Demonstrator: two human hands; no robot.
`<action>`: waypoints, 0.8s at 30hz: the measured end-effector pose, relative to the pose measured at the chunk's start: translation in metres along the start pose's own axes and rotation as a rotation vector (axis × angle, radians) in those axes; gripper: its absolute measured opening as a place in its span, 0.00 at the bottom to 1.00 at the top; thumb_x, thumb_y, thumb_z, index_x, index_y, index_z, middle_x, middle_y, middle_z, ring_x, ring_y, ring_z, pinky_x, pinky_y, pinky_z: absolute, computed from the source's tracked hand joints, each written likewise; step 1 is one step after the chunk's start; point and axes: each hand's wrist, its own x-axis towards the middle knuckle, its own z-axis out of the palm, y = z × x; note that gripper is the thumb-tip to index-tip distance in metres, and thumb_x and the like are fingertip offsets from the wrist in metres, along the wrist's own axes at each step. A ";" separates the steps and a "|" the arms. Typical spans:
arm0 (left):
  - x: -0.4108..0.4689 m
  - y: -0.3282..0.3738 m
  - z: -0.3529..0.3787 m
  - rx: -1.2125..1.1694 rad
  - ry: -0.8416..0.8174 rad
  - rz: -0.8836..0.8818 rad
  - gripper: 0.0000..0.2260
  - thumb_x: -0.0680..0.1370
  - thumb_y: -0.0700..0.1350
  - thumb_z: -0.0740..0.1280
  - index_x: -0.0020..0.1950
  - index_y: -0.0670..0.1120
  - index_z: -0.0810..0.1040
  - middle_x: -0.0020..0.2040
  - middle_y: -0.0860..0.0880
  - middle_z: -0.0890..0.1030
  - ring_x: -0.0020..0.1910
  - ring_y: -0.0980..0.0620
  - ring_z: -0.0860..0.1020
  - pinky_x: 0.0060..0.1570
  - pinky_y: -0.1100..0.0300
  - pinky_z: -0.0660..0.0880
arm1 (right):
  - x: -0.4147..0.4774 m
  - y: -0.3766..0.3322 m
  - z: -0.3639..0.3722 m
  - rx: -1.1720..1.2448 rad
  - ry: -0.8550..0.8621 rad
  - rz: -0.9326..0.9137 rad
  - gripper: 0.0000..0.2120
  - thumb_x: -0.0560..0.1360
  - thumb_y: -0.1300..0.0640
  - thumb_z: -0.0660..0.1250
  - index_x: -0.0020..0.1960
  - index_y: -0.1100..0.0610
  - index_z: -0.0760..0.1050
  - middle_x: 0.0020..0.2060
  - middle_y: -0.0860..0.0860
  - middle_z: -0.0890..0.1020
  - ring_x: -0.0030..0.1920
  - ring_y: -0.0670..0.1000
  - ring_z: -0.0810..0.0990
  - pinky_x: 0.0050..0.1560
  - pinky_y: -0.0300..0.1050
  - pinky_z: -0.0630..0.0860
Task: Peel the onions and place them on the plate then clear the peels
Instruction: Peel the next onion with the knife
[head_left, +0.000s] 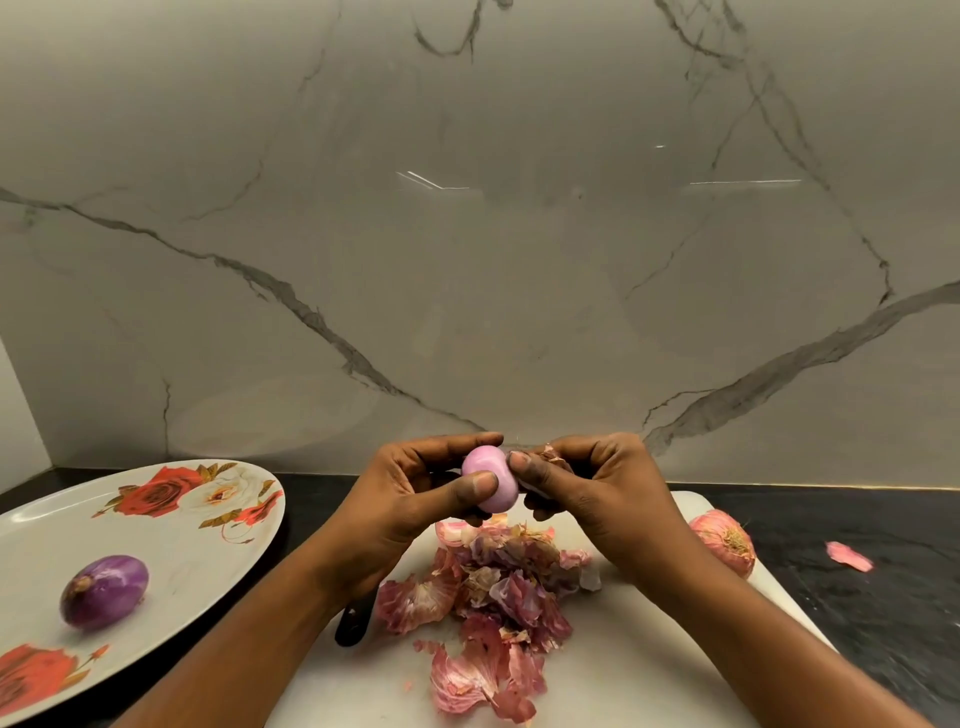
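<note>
Head view: both hands raised just above the white cutting board (649, 675), in front of a marble wall. Left hand (410, 499) grips a pale onion (491, 480), skin mostly off, thumb across its front and fingers curled behind. Right hand (597, 493), fingers curled, pinches a peel scrap (550, 456) at the onion's right end, thumb tip touching the bulb. Peel pile (498, 587) lies on the board directly under the hands. Peeled purple onion (104, 590) sits on the floral plate (47, 530), left of the board. Unpeeled onion (724, 540) rests at the board's right edge. One loose peel (849, 556) lies on the dark counter (883, 613) beyond it. Dark handle (353, 623) shows under the left wrist, the rest hidden.
</note>
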 end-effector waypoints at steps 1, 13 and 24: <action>0.000 -0.001 0.001 0.001 0.002 0.005 0.19 0.74 0.41 0.77 0.66 0.46 0.84 0.61 0.44 0.86 0.61 0.39 0.84 0.53 0.51 0.84 | 0.000 0.000 0.000 -0.019 0.009 -0.018 0.11 0.74 0.51 0.75 0.48 0.59 0.88 0.35 0.56 0.86 0.34 0.51 0.83 0.38 0.44 0.81; 0.002 -0.002 -0.004 -0.192 -0.150 0.014 0.25 0.75 0.43 0.79 0.72 0.44 0.80 0.69 0.39 0.81 0.69 0.38 0.80 0.63 0.51 0.80 | 0.001 -0.004 -0.001 0.091 0.014 0.064 0.07 0.80 0.58 0.71 0.49 0.58 0.88 0.34 0.53 0.85 0.33 0.48 0.81 0.35 0.40 0.79; 0.005 0.003 -0.009 -0.382 -0.115 0.000 0.22 0.77 0.42 0.73 0.72 0.43 0.80 0.69 0.36 0.80 0.61 0.41 0.82 0.58 0.54 0.82 | 0.006 -0.011 -0.012 0.355 -0.006 0.259 0.14 0.73 0.54 0.76 0.52 0.64 0.86 0.37 0.54 0.84 0.34 0.48 0.80 0.33 0.37 0.77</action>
